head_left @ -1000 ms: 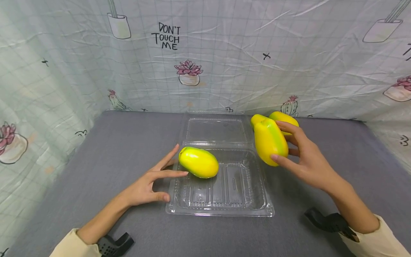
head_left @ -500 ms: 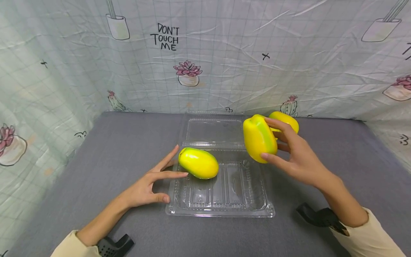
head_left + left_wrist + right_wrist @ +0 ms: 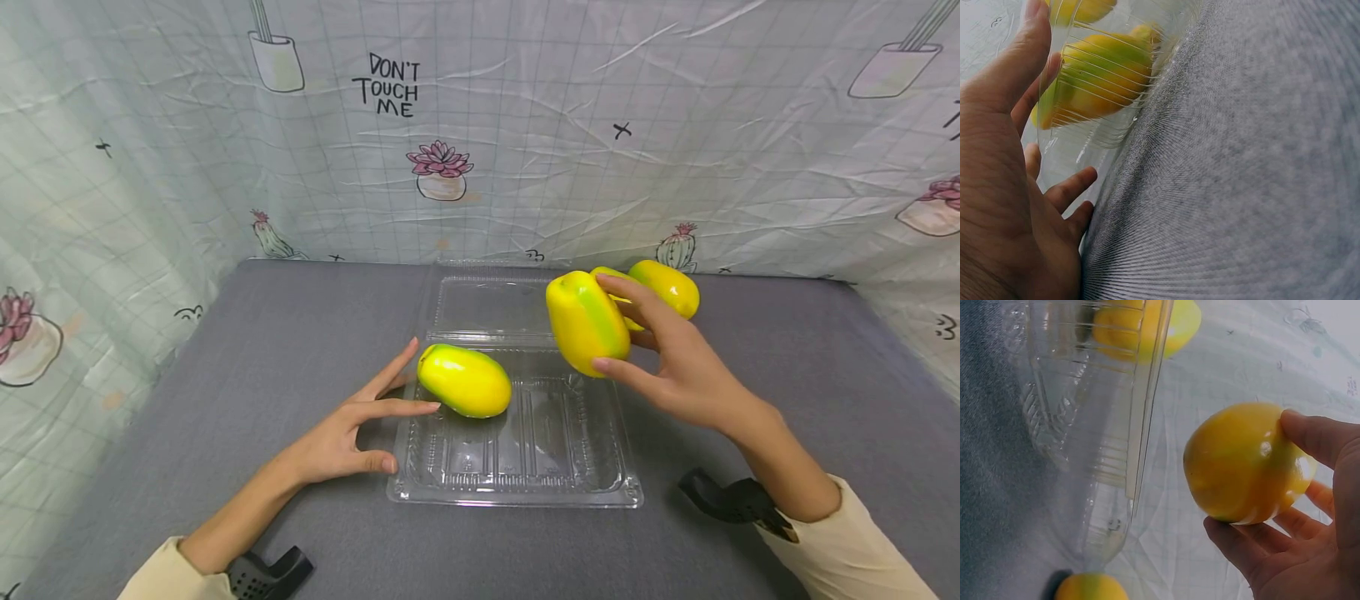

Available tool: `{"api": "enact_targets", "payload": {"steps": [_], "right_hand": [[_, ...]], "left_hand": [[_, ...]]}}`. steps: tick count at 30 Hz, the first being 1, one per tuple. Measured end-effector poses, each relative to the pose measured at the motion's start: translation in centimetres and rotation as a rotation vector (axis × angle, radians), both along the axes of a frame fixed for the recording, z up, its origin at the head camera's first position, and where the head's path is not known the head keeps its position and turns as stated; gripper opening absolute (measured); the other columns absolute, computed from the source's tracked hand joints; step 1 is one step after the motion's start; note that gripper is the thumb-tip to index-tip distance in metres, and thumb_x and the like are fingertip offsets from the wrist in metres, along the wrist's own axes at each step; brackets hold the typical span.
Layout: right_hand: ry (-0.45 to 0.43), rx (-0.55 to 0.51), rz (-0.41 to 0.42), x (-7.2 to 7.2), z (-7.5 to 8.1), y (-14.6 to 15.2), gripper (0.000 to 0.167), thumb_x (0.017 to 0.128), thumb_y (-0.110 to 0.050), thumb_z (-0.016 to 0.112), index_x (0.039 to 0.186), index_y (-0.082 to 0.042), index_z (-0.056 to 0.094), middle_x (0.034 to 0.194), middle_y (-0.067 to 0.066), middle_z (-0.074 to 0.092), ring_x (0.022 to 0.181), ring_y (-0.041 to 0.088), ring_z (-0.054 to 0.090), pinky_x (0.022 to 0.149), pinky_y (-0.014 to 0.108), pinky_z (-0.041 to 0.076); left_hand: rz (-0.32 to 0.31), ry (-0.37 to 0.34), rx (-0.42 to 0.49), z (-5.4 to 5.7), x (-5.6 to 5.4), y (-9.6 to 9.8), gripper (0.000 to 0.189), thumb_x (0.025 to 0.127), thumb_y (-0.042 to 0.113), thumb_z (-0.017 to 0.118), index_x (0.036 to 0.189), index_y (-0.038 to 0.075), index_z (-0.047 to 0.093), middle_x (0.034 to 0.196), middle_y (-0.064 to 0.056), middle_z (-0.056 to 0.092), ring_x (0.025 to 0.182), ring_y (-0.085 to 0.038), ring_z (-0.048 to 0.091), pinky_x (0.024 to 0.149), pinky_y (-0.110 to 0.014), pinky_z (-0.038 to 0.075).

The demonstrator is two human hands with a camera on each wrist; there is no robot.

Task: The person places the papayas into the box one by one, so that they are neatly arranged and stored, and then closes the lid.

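In the head view my right hand (image 3: 678,362) grips a yellow papaya (image 3: 587,323) with a green streak, thumb on its near side and fingers behind. The fruit is held up over the right part of a clear plastic clamshell box (image 3: 517,502). A second papaya (image 3: 465,381) lies in the box's left back part. My left hand (image 3: 341,437) is spread at the box's left side, fingers extended, fingertips right at the rim and near that papaya. In the right wrist view the gripped papaya (image 3: 1247,462) sits between thumb and fingertips, higher than the box wall.
Two more papayas, one in front (image 3: 618,279) partly hidden by my right hand and one behind (image 3: 667,287), lie at the back right of the grey table (image 3: 300,325). The box's clear lid (image 3: 498,304) lies open toward the printed curtain (image 3: 525,125).
My right hand has carried its papaya leftward, from beside the box to over its right part. Both papayas behind show more now. The left hand has stayed in place.
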State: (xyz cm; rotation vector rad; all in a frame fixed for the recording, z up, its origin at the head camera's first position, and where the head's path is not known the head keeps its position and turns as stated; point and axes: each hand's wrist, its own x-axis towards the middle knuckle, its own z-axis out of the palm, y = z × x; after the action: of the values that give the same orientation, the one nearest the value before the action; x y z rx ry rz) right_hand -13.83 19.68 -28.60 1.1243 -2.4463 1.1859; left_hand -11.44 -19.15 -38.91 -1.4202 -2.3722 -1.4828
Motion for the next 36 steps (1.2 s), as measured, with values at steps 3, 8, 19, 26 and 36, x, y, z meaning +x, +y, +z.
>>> {"api": "enact_targets", "payload": {"steps": [3, 8, 19, 26, 36], "right_hand": [[0.002, -0.006, 0.006, 0.0, 0.0, -0.2, 0.090, 0.074, 0.008, 0.078, 0.148, -0.010, 0.031, 0.143, 0.007, 0.041, 0.118, 0.030, 0.052, 0.090, 0.024, 0.047], [-0.003, -0.010, 0.013, -0.1, -0.4, -0.3, 0.090, 0.074, 0.008, 0.078, 0.149, -0.011, 0.031, 0.143, 0.006, 0.041, 0.117, 0.028, 0.052, 0.091, 0.024, 0.047], [-0.005, 0.043, 0.089, -0.5, -1.9, -0.9, 0.086, 0.077, 0.003, 0.078, 0.148, -0.010, 0.030, 0.146, 0.006, 0.038, 0.120, 0.021, 0.048, 0.095, 0.036, 0.046], [0.063, 0.096, 0.142, -0.8, -2.7, -1.2, 0.084, 0.076, -0.003, 0.080, 0.146, -0.007, 0.034, 0.145, 0.006, 0.041, 0.123, 0.020, 0.045, 0.102, 0.029, 0.037], [0.098, 0.139, 0.170, -1.0, -3.5, -1.5, 0.080, 0.077, -0.010, 0.081, 0.144, -0.006, 0.038, 0.142, 0.005, 0.044, 0.126, 0.023, 0.040, 0.106, 0.034, 0.030]], "left_hand": [[-0.002, -0.003, 0.001, 0.0, 0.0, 0.0, 0.067, 0.086, 0.061, 0.057, 0.135, 0.014, 0.057, 0.158, -0.020, -0.002, 0.137, -0.040, 0.028, 0.094, -0.072, 0.027], [-0.004, -0.007, 0.003, 0.0, 0.0, 0.1, 0.068, 0.086, 0.061, 0.057, 0.135, 0.014, 0.056, 0.158, -0.020, -0.002, 0.137, -0.039, 0.028, 0.094, -0.073, 0.026], [-0.004, -0.006, 0.011, -0.1, 0.1, 0.0, 0.067, 0.087, 0.060, 0.057, 0.135, 0.013, 0.056, 0.158, -0.022, -0.002, 0.137, -0.039, 0.029, 0.093, -0.073, 0.027], [-0.004, -0.006, 0.009, -0.1, 0.1, 0.0, 0.067, 0.087, 0.060, 0.057, 0.135, 0.014, 0.056, 0.158, -0.021, -0.002, 0.136, -0.039, 0.029, 0.093, -0.072, 0.027], [-0.005, -0.004, 0.004, 0.0, 0.0, 0.1, 0.068, 0.087, 0.061, 0.057, 0.135, 0.013, 0.057, 0.158, -0.021, -0.002, 0.137, -0.038, 0.029, 0.093, -0.072, 0.028]]}}
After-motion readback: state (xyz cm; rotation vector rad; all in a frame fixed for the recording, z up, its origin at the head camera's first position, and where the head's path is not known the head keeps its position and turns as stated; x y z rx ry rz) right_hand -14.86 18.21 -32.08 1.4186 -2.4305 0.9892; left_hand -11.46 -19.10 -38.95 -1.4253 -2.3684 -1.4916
